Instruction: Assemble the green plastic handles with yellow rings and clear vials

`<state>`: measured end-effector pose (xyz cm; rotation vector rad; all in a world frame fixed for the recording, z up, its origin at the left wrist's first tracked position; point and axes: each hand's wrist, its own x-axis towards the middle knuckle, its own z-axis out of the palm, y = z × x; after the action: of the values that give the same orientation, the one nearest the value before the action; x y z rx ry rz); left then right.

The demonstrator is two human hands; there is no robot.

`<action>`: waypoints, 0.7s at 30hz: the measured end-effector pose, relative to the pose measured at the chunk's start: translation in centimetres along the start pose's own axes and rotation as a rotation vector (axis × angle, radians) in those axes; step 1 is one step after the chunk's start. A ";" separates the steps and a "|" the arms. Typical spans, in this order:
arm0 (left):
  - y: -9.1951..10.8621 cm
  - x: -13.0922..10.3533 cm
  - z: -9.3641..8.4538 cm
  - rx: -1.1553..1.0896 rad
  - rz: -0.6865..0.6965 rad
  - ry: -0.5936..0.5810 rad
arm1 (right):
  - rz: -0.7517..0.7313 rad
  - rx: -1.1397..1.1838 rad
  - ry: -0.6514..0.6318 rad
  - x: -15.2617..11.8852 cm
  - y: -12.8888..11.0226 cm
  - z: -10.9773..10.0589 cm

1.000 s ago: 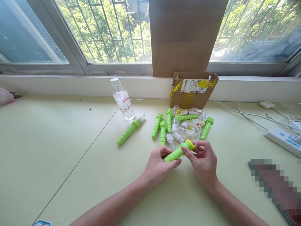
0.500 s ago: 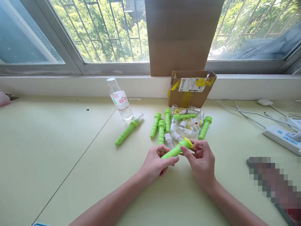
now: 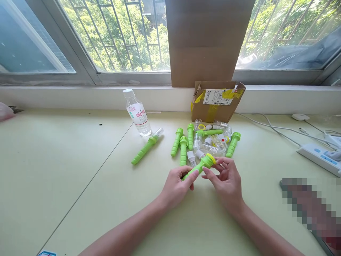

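My left hand (image 3: 179, 185) is closed around the ribbed shaft of a green plastic handle (image 3: 198, 167), which tilts up to the right. A yellow ring (image 3: 211, 158) sits round its threaded end. The fingertips of my right hand (image 3: 225, 177) touch the edge of that ring, with the thumb just below the green neck. Beyond my hands lie more green handles (image 3: 176, 142) and white threaded caps (image 3: 191, 158). Clear plastic tubes (image 3: 210, 148) are heaped with loose yellow rings (image 3: 201, 127). One green handle with a clear tube fitted (image 3: 145, 149) lies apart on the left.
A water bottle (image 3: 137, 113) stands at the back left. An opened cardboard box (image 3: 217, 103) is against the wall under the window. On the right are a power strip (image 3: 319, 156), cables (image 3: 277, 129) and a blurred-out, phone-like object (image 3: 309, 206).
My left thumb has moved up along the green handle, and the handle's ringed end has risen slightly. My right thumb has drawn back a little from the neck.
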<state>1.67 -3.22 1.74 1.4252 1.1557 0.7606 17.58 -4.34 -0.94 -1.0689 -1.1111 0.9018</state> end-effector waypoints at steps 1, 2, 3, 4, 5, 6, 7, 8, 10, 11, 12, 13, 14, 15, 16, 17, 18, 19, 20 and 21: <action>0.0 0.0 0.0 -0.007 -0.007 -0.017 | 0.002 -0.004 0.001 0.0 0.0 0.0; 0.0 0.0 -0.1 -0.018 -0.013 -0.035 | 0.001 -0.006 0.002 0.0 0.0 0.0; -0.1 0.0 -0.2 -0.029 -0.019 -0.055 | 0.000 -0.006 -0.001 0.0 0.0 0.0; -0.1 0.1 -0.2 -0.038 -0.022 -0.079 | -0.003 -0.002 -0.007 0.0 0.0 0.0; -0.2 0.1 -0.3 -0.044 -0.023 -0.107 | -0.007 0.005 -0.016 -0.1 0.0 0.0; -0.2 0.2 -0.4 -0.048 -0.023 -0.136 | -0.012 0.013 -0.025 -0.1 0.0 0.0; -0.2 0.2 -0.5 -0.048 -0.022 -0.161 | -0.015 0.022 -0.032 -0.1 0.0 0.0; -0.2 0.2 -0.5 -0.043 -0.020 -0.178 | -0.020 0.027 -0.033 -0.1 -0.1 0.0; -0.1 0.2 -0.5 -0.013 -0.009 -0.181 | -0.033 0.015 -0.013 -0.2 0.0 -0.1; -0.1 0.2 -0.5 0.007 0.007 -0.167 | -0.040 -0.003 0.005 -0.3 0.0 -0.1; 0.0 0.2 -0.4 0.021 0.028 -0.144 | -0.047 -0.023 0.022 -0.3 0.0 -0.1; 0.0 0.1 -0.4 0.028 0.049 -0.114 | -0.051 -0.042 0.039 -0.3 0.1 -0.1; 0.1 0.1 -0.3 0.027 0.066 -0.077 | -0.054 -0.055 0.052 -0.3 0.1 -0.1; 0.1 0.1 -0.2 0.019 0.078 -0.036 | -0.052 -0.063 0.058 -0.3 0.1 -0.2; 0.0 0.1 -0.1 0.011 0.085 0.002 | -0.051 -0.066 0.062 -0.3 0.2 -0.2; 0.0 0.1 0.0 0.011 0.089 0.038 | -0.049 -0.067 0.065 -0.3 0.2 -0.2; -0.1 0.1 0.1 0.026 0.095 0.068 | -0.047 -0.068 0.069 -0.2 0.2 -0.2; -0.2 0.1 0.1 0.050 0.105 0.093 | -0.042 -0.070 0.076 -0.2 0.2 -0.2; -0.3 0.1 0.2 0.076 0.116 0.115 | -0.035 -0.072 0.083 -0.2 0.2 -0.1; -0.4 0.1 0.2 0.100 0.127 0.133 | -0.027 -0.072 0.087 -0.1 0.2 -0.1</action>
<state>1.78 -3.26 1.34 1.5622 1.2285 0.9088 17.68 -4.43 -1.19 -1.1393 -1.0900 0.7917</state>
